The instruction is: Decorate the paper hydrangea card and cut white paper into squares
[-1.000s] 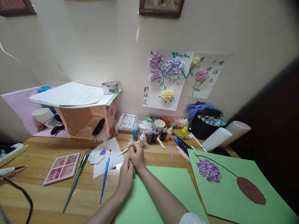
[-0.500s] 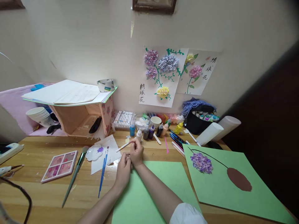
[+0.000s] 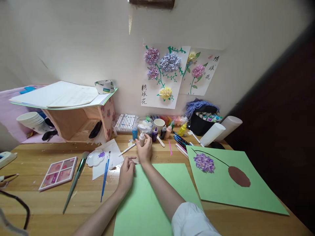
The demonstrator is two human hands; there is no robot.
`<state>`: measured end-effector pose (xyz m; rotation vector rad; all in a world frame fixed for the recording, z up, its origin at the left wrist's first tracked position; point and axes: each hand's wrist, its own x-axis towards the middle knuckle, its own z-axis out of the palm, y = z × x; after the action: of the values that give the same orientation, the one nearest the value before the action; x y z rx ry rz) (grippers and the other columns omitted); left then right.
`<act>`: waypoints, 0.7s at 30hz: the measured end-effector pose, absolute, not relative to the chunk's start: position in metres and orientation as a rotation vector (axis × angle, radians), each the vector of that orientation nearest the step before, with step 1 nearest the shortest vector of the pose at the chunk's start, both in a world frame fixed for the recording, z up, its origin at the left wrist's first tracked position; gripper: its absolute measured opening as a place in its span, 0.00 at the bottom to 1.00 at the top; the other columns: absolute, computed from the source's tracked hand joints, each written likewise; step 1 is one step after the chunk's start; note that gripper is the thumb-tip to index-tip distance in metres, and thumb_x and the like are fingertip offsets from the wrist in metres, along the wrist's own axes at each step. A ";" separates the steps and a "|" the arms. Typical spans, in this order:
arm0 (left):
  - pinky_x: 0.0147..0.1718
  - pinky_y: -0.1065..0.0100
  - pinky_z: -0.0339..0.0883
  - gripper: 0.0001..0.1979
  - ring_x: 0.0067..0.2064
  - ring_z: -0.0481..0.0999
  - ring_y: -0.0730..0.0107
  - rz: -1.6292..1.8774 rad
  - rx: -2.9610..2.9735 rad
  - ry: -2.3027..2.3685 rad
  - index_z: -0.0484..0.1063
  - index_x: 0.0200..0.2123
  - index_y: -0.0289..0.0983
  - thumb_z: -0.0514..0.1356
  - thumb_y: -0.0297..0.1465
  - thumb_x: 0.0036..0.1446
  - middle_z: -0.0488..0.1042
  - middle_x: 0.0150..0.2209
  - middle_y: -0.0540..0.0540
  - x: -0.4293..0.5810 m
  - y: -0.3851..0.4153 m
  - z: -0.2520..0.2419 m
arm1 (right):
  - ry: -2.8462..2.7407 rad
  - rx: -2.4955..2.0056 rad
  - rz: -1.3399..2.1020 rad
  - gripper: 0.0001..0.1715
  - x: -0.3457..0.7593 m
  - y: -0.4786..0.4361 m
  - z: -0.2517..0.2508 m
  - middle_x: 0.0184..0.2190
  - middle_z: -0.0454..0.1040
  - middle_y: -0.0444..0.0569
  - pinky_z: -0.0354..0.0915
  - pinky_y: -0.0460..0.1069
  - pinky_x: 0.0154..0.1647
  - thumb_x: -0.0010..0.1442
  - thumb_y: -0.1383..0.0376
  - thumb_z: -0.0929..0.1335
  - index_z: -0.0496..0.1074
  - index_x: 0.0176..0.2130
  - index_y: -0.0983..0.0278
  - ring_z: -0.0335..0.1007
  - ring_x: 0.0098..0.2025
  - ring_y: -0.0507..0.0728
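Observation:
My right hand [image 3: 144,150] reaches forward at the middle of the table. Its thumb and fingers close around a small white squeeze bottle [image 3: 141,139], which stands upright. Nearer to me, my left hand [image 3: 126,173] hovers by the top left edge of a green sheet [image 3: 150,200]. Its fingers are loosely bent, the index finger stretched out, and nothing shows in them. A slim white pen [image 3: 127,149] lies just left of the bottle. A blue bottle [image 3: 135,133] and a purple bottle [image 3: 154,134] stand on either side.
At left are a petal-shaped palette [image 3: 94,159] with purple paint, thin blue brushes [image 3: 105,177], a large brush [image 3: 75,183] and a pink box [image 3: 58,173]. At right lies a green board [image 3: 246,196] with a purple flower and a brown oval. Behind stand a white cup [image 3: 159,124] and markers [image 3: 125,122].
My right hand has moved forward from beside my left hand, and its fingers have gone around the white bottle. My left hand has come apart from it. The whole view has shifted slightly.

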<state>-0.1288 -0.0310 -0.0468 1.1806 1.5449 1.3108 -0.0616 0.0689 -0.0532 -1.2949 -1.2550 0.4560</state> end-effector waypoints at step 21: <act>0.22 0.72 0.54 0.12 0.21 0.60 0.72 1.288 1.225 1.539 0.66 0.40 0.36 0.48 0.34 0.57 0.58 0.18 0.56 -0.129 -0.030 -0.048 | -1.286 -1.310 0.541 0.19 -0.061 0.067 -0.052 0.17 0.57 0.35 0.52 0.44 0.22 0.58 0.58 0.62 0.59 0.47 0.63 0.57 0.20 0.52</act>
<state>-0.1286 -0.0301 -0.0484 1.2247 1.5388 1.2883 -0.0606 0.0675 -0.0525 -1.3098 -1.2862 0.5414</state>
